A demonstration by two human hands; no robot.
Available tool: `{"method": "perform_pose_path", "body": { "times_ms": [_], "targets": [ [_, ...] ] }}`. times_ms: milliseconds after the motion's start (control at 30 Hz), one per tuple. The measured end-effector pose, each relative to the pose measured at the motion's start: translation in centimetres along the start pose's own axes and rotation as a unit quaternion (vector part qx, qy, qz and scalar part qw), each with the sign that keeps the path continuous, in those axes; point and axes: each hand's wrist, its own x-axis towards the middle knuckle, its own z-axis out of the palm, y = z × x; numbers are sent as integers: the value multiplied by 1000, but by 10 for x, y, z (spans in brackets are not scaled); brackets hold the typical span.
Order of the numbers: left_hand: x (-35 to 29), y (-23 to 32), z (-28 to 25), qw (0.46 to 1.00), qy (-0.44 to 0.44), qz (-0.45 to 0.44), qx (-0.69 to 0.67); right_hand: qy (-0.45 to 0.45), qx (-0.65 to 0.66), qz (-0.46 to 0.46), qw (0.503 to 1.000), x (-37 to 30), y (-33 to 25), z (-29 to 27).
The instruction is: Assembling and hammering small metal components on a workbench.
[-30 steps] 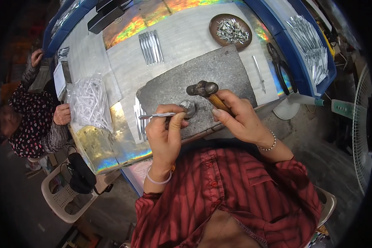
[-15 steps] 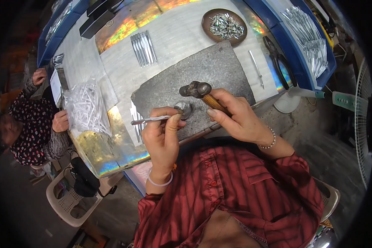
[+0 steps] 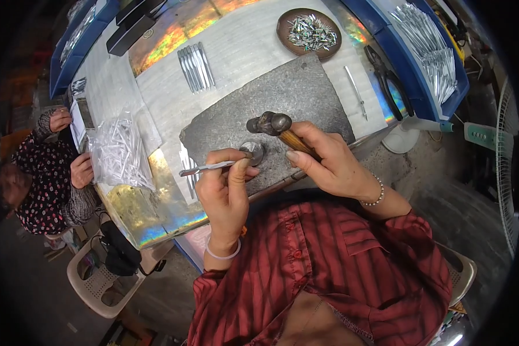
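My left hand (image 3: 225, 193) pinches a slim, flat silver metal piece (image 3: 205, 168) between thumb and fingers. Its inner end lies at a small round metal block (image 3: 252, 151), partly hidden by my fingertips. That block stands on a rough grey stone slab (image 3: 294, 86). My right hand (image 3: 331, 164) is wrapped round the wooden handle of a ball-peen hammer (image 3: 269, 123); the hammer's dark head is raised over the slab, just beyond the block and apart from it. Further silver pieces (image 3: 188, 173) lie partly under the slab's left edge.
Beyond the slab lie a row of silver handles (image 3: 196, 67) and a brown bowl (image 3: 281, 34) of small metal parts. Pliers (image 3: 389, 83) and a thin rod (image 3: 356, 92) are at right, beside a blue bin (image 3: 458, 95). A person (image 3: 46, 167) sits left near a plastic bag (image 3: 121, 153).
My two hands, the hammer and the metal piece keep almost the same places over the slab. The other person's farther hand has come slightly nearer. The whole view has shifted a little.
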Motion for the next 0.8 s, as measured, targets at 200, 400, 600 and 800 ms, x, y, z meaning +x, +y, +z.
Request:
{"method": "perform_pose_path", "body": {
  "times_ms": [200,400,600,800],
  "targets": [
    [0,1,0,1000,2,-7,-7,-3,-3,1,1000,1,-3,0],
    [-1,-3,2,999,2,28,27,-3,-13,-7,1000,1,-2,-1],
    [-2,4,6,966,23,154,208,-6,12,24,1000,2,-4,0],
    [-1,6,6,922,5,243,302,-15,48,4,999,4,-14,2]
  ]
}}
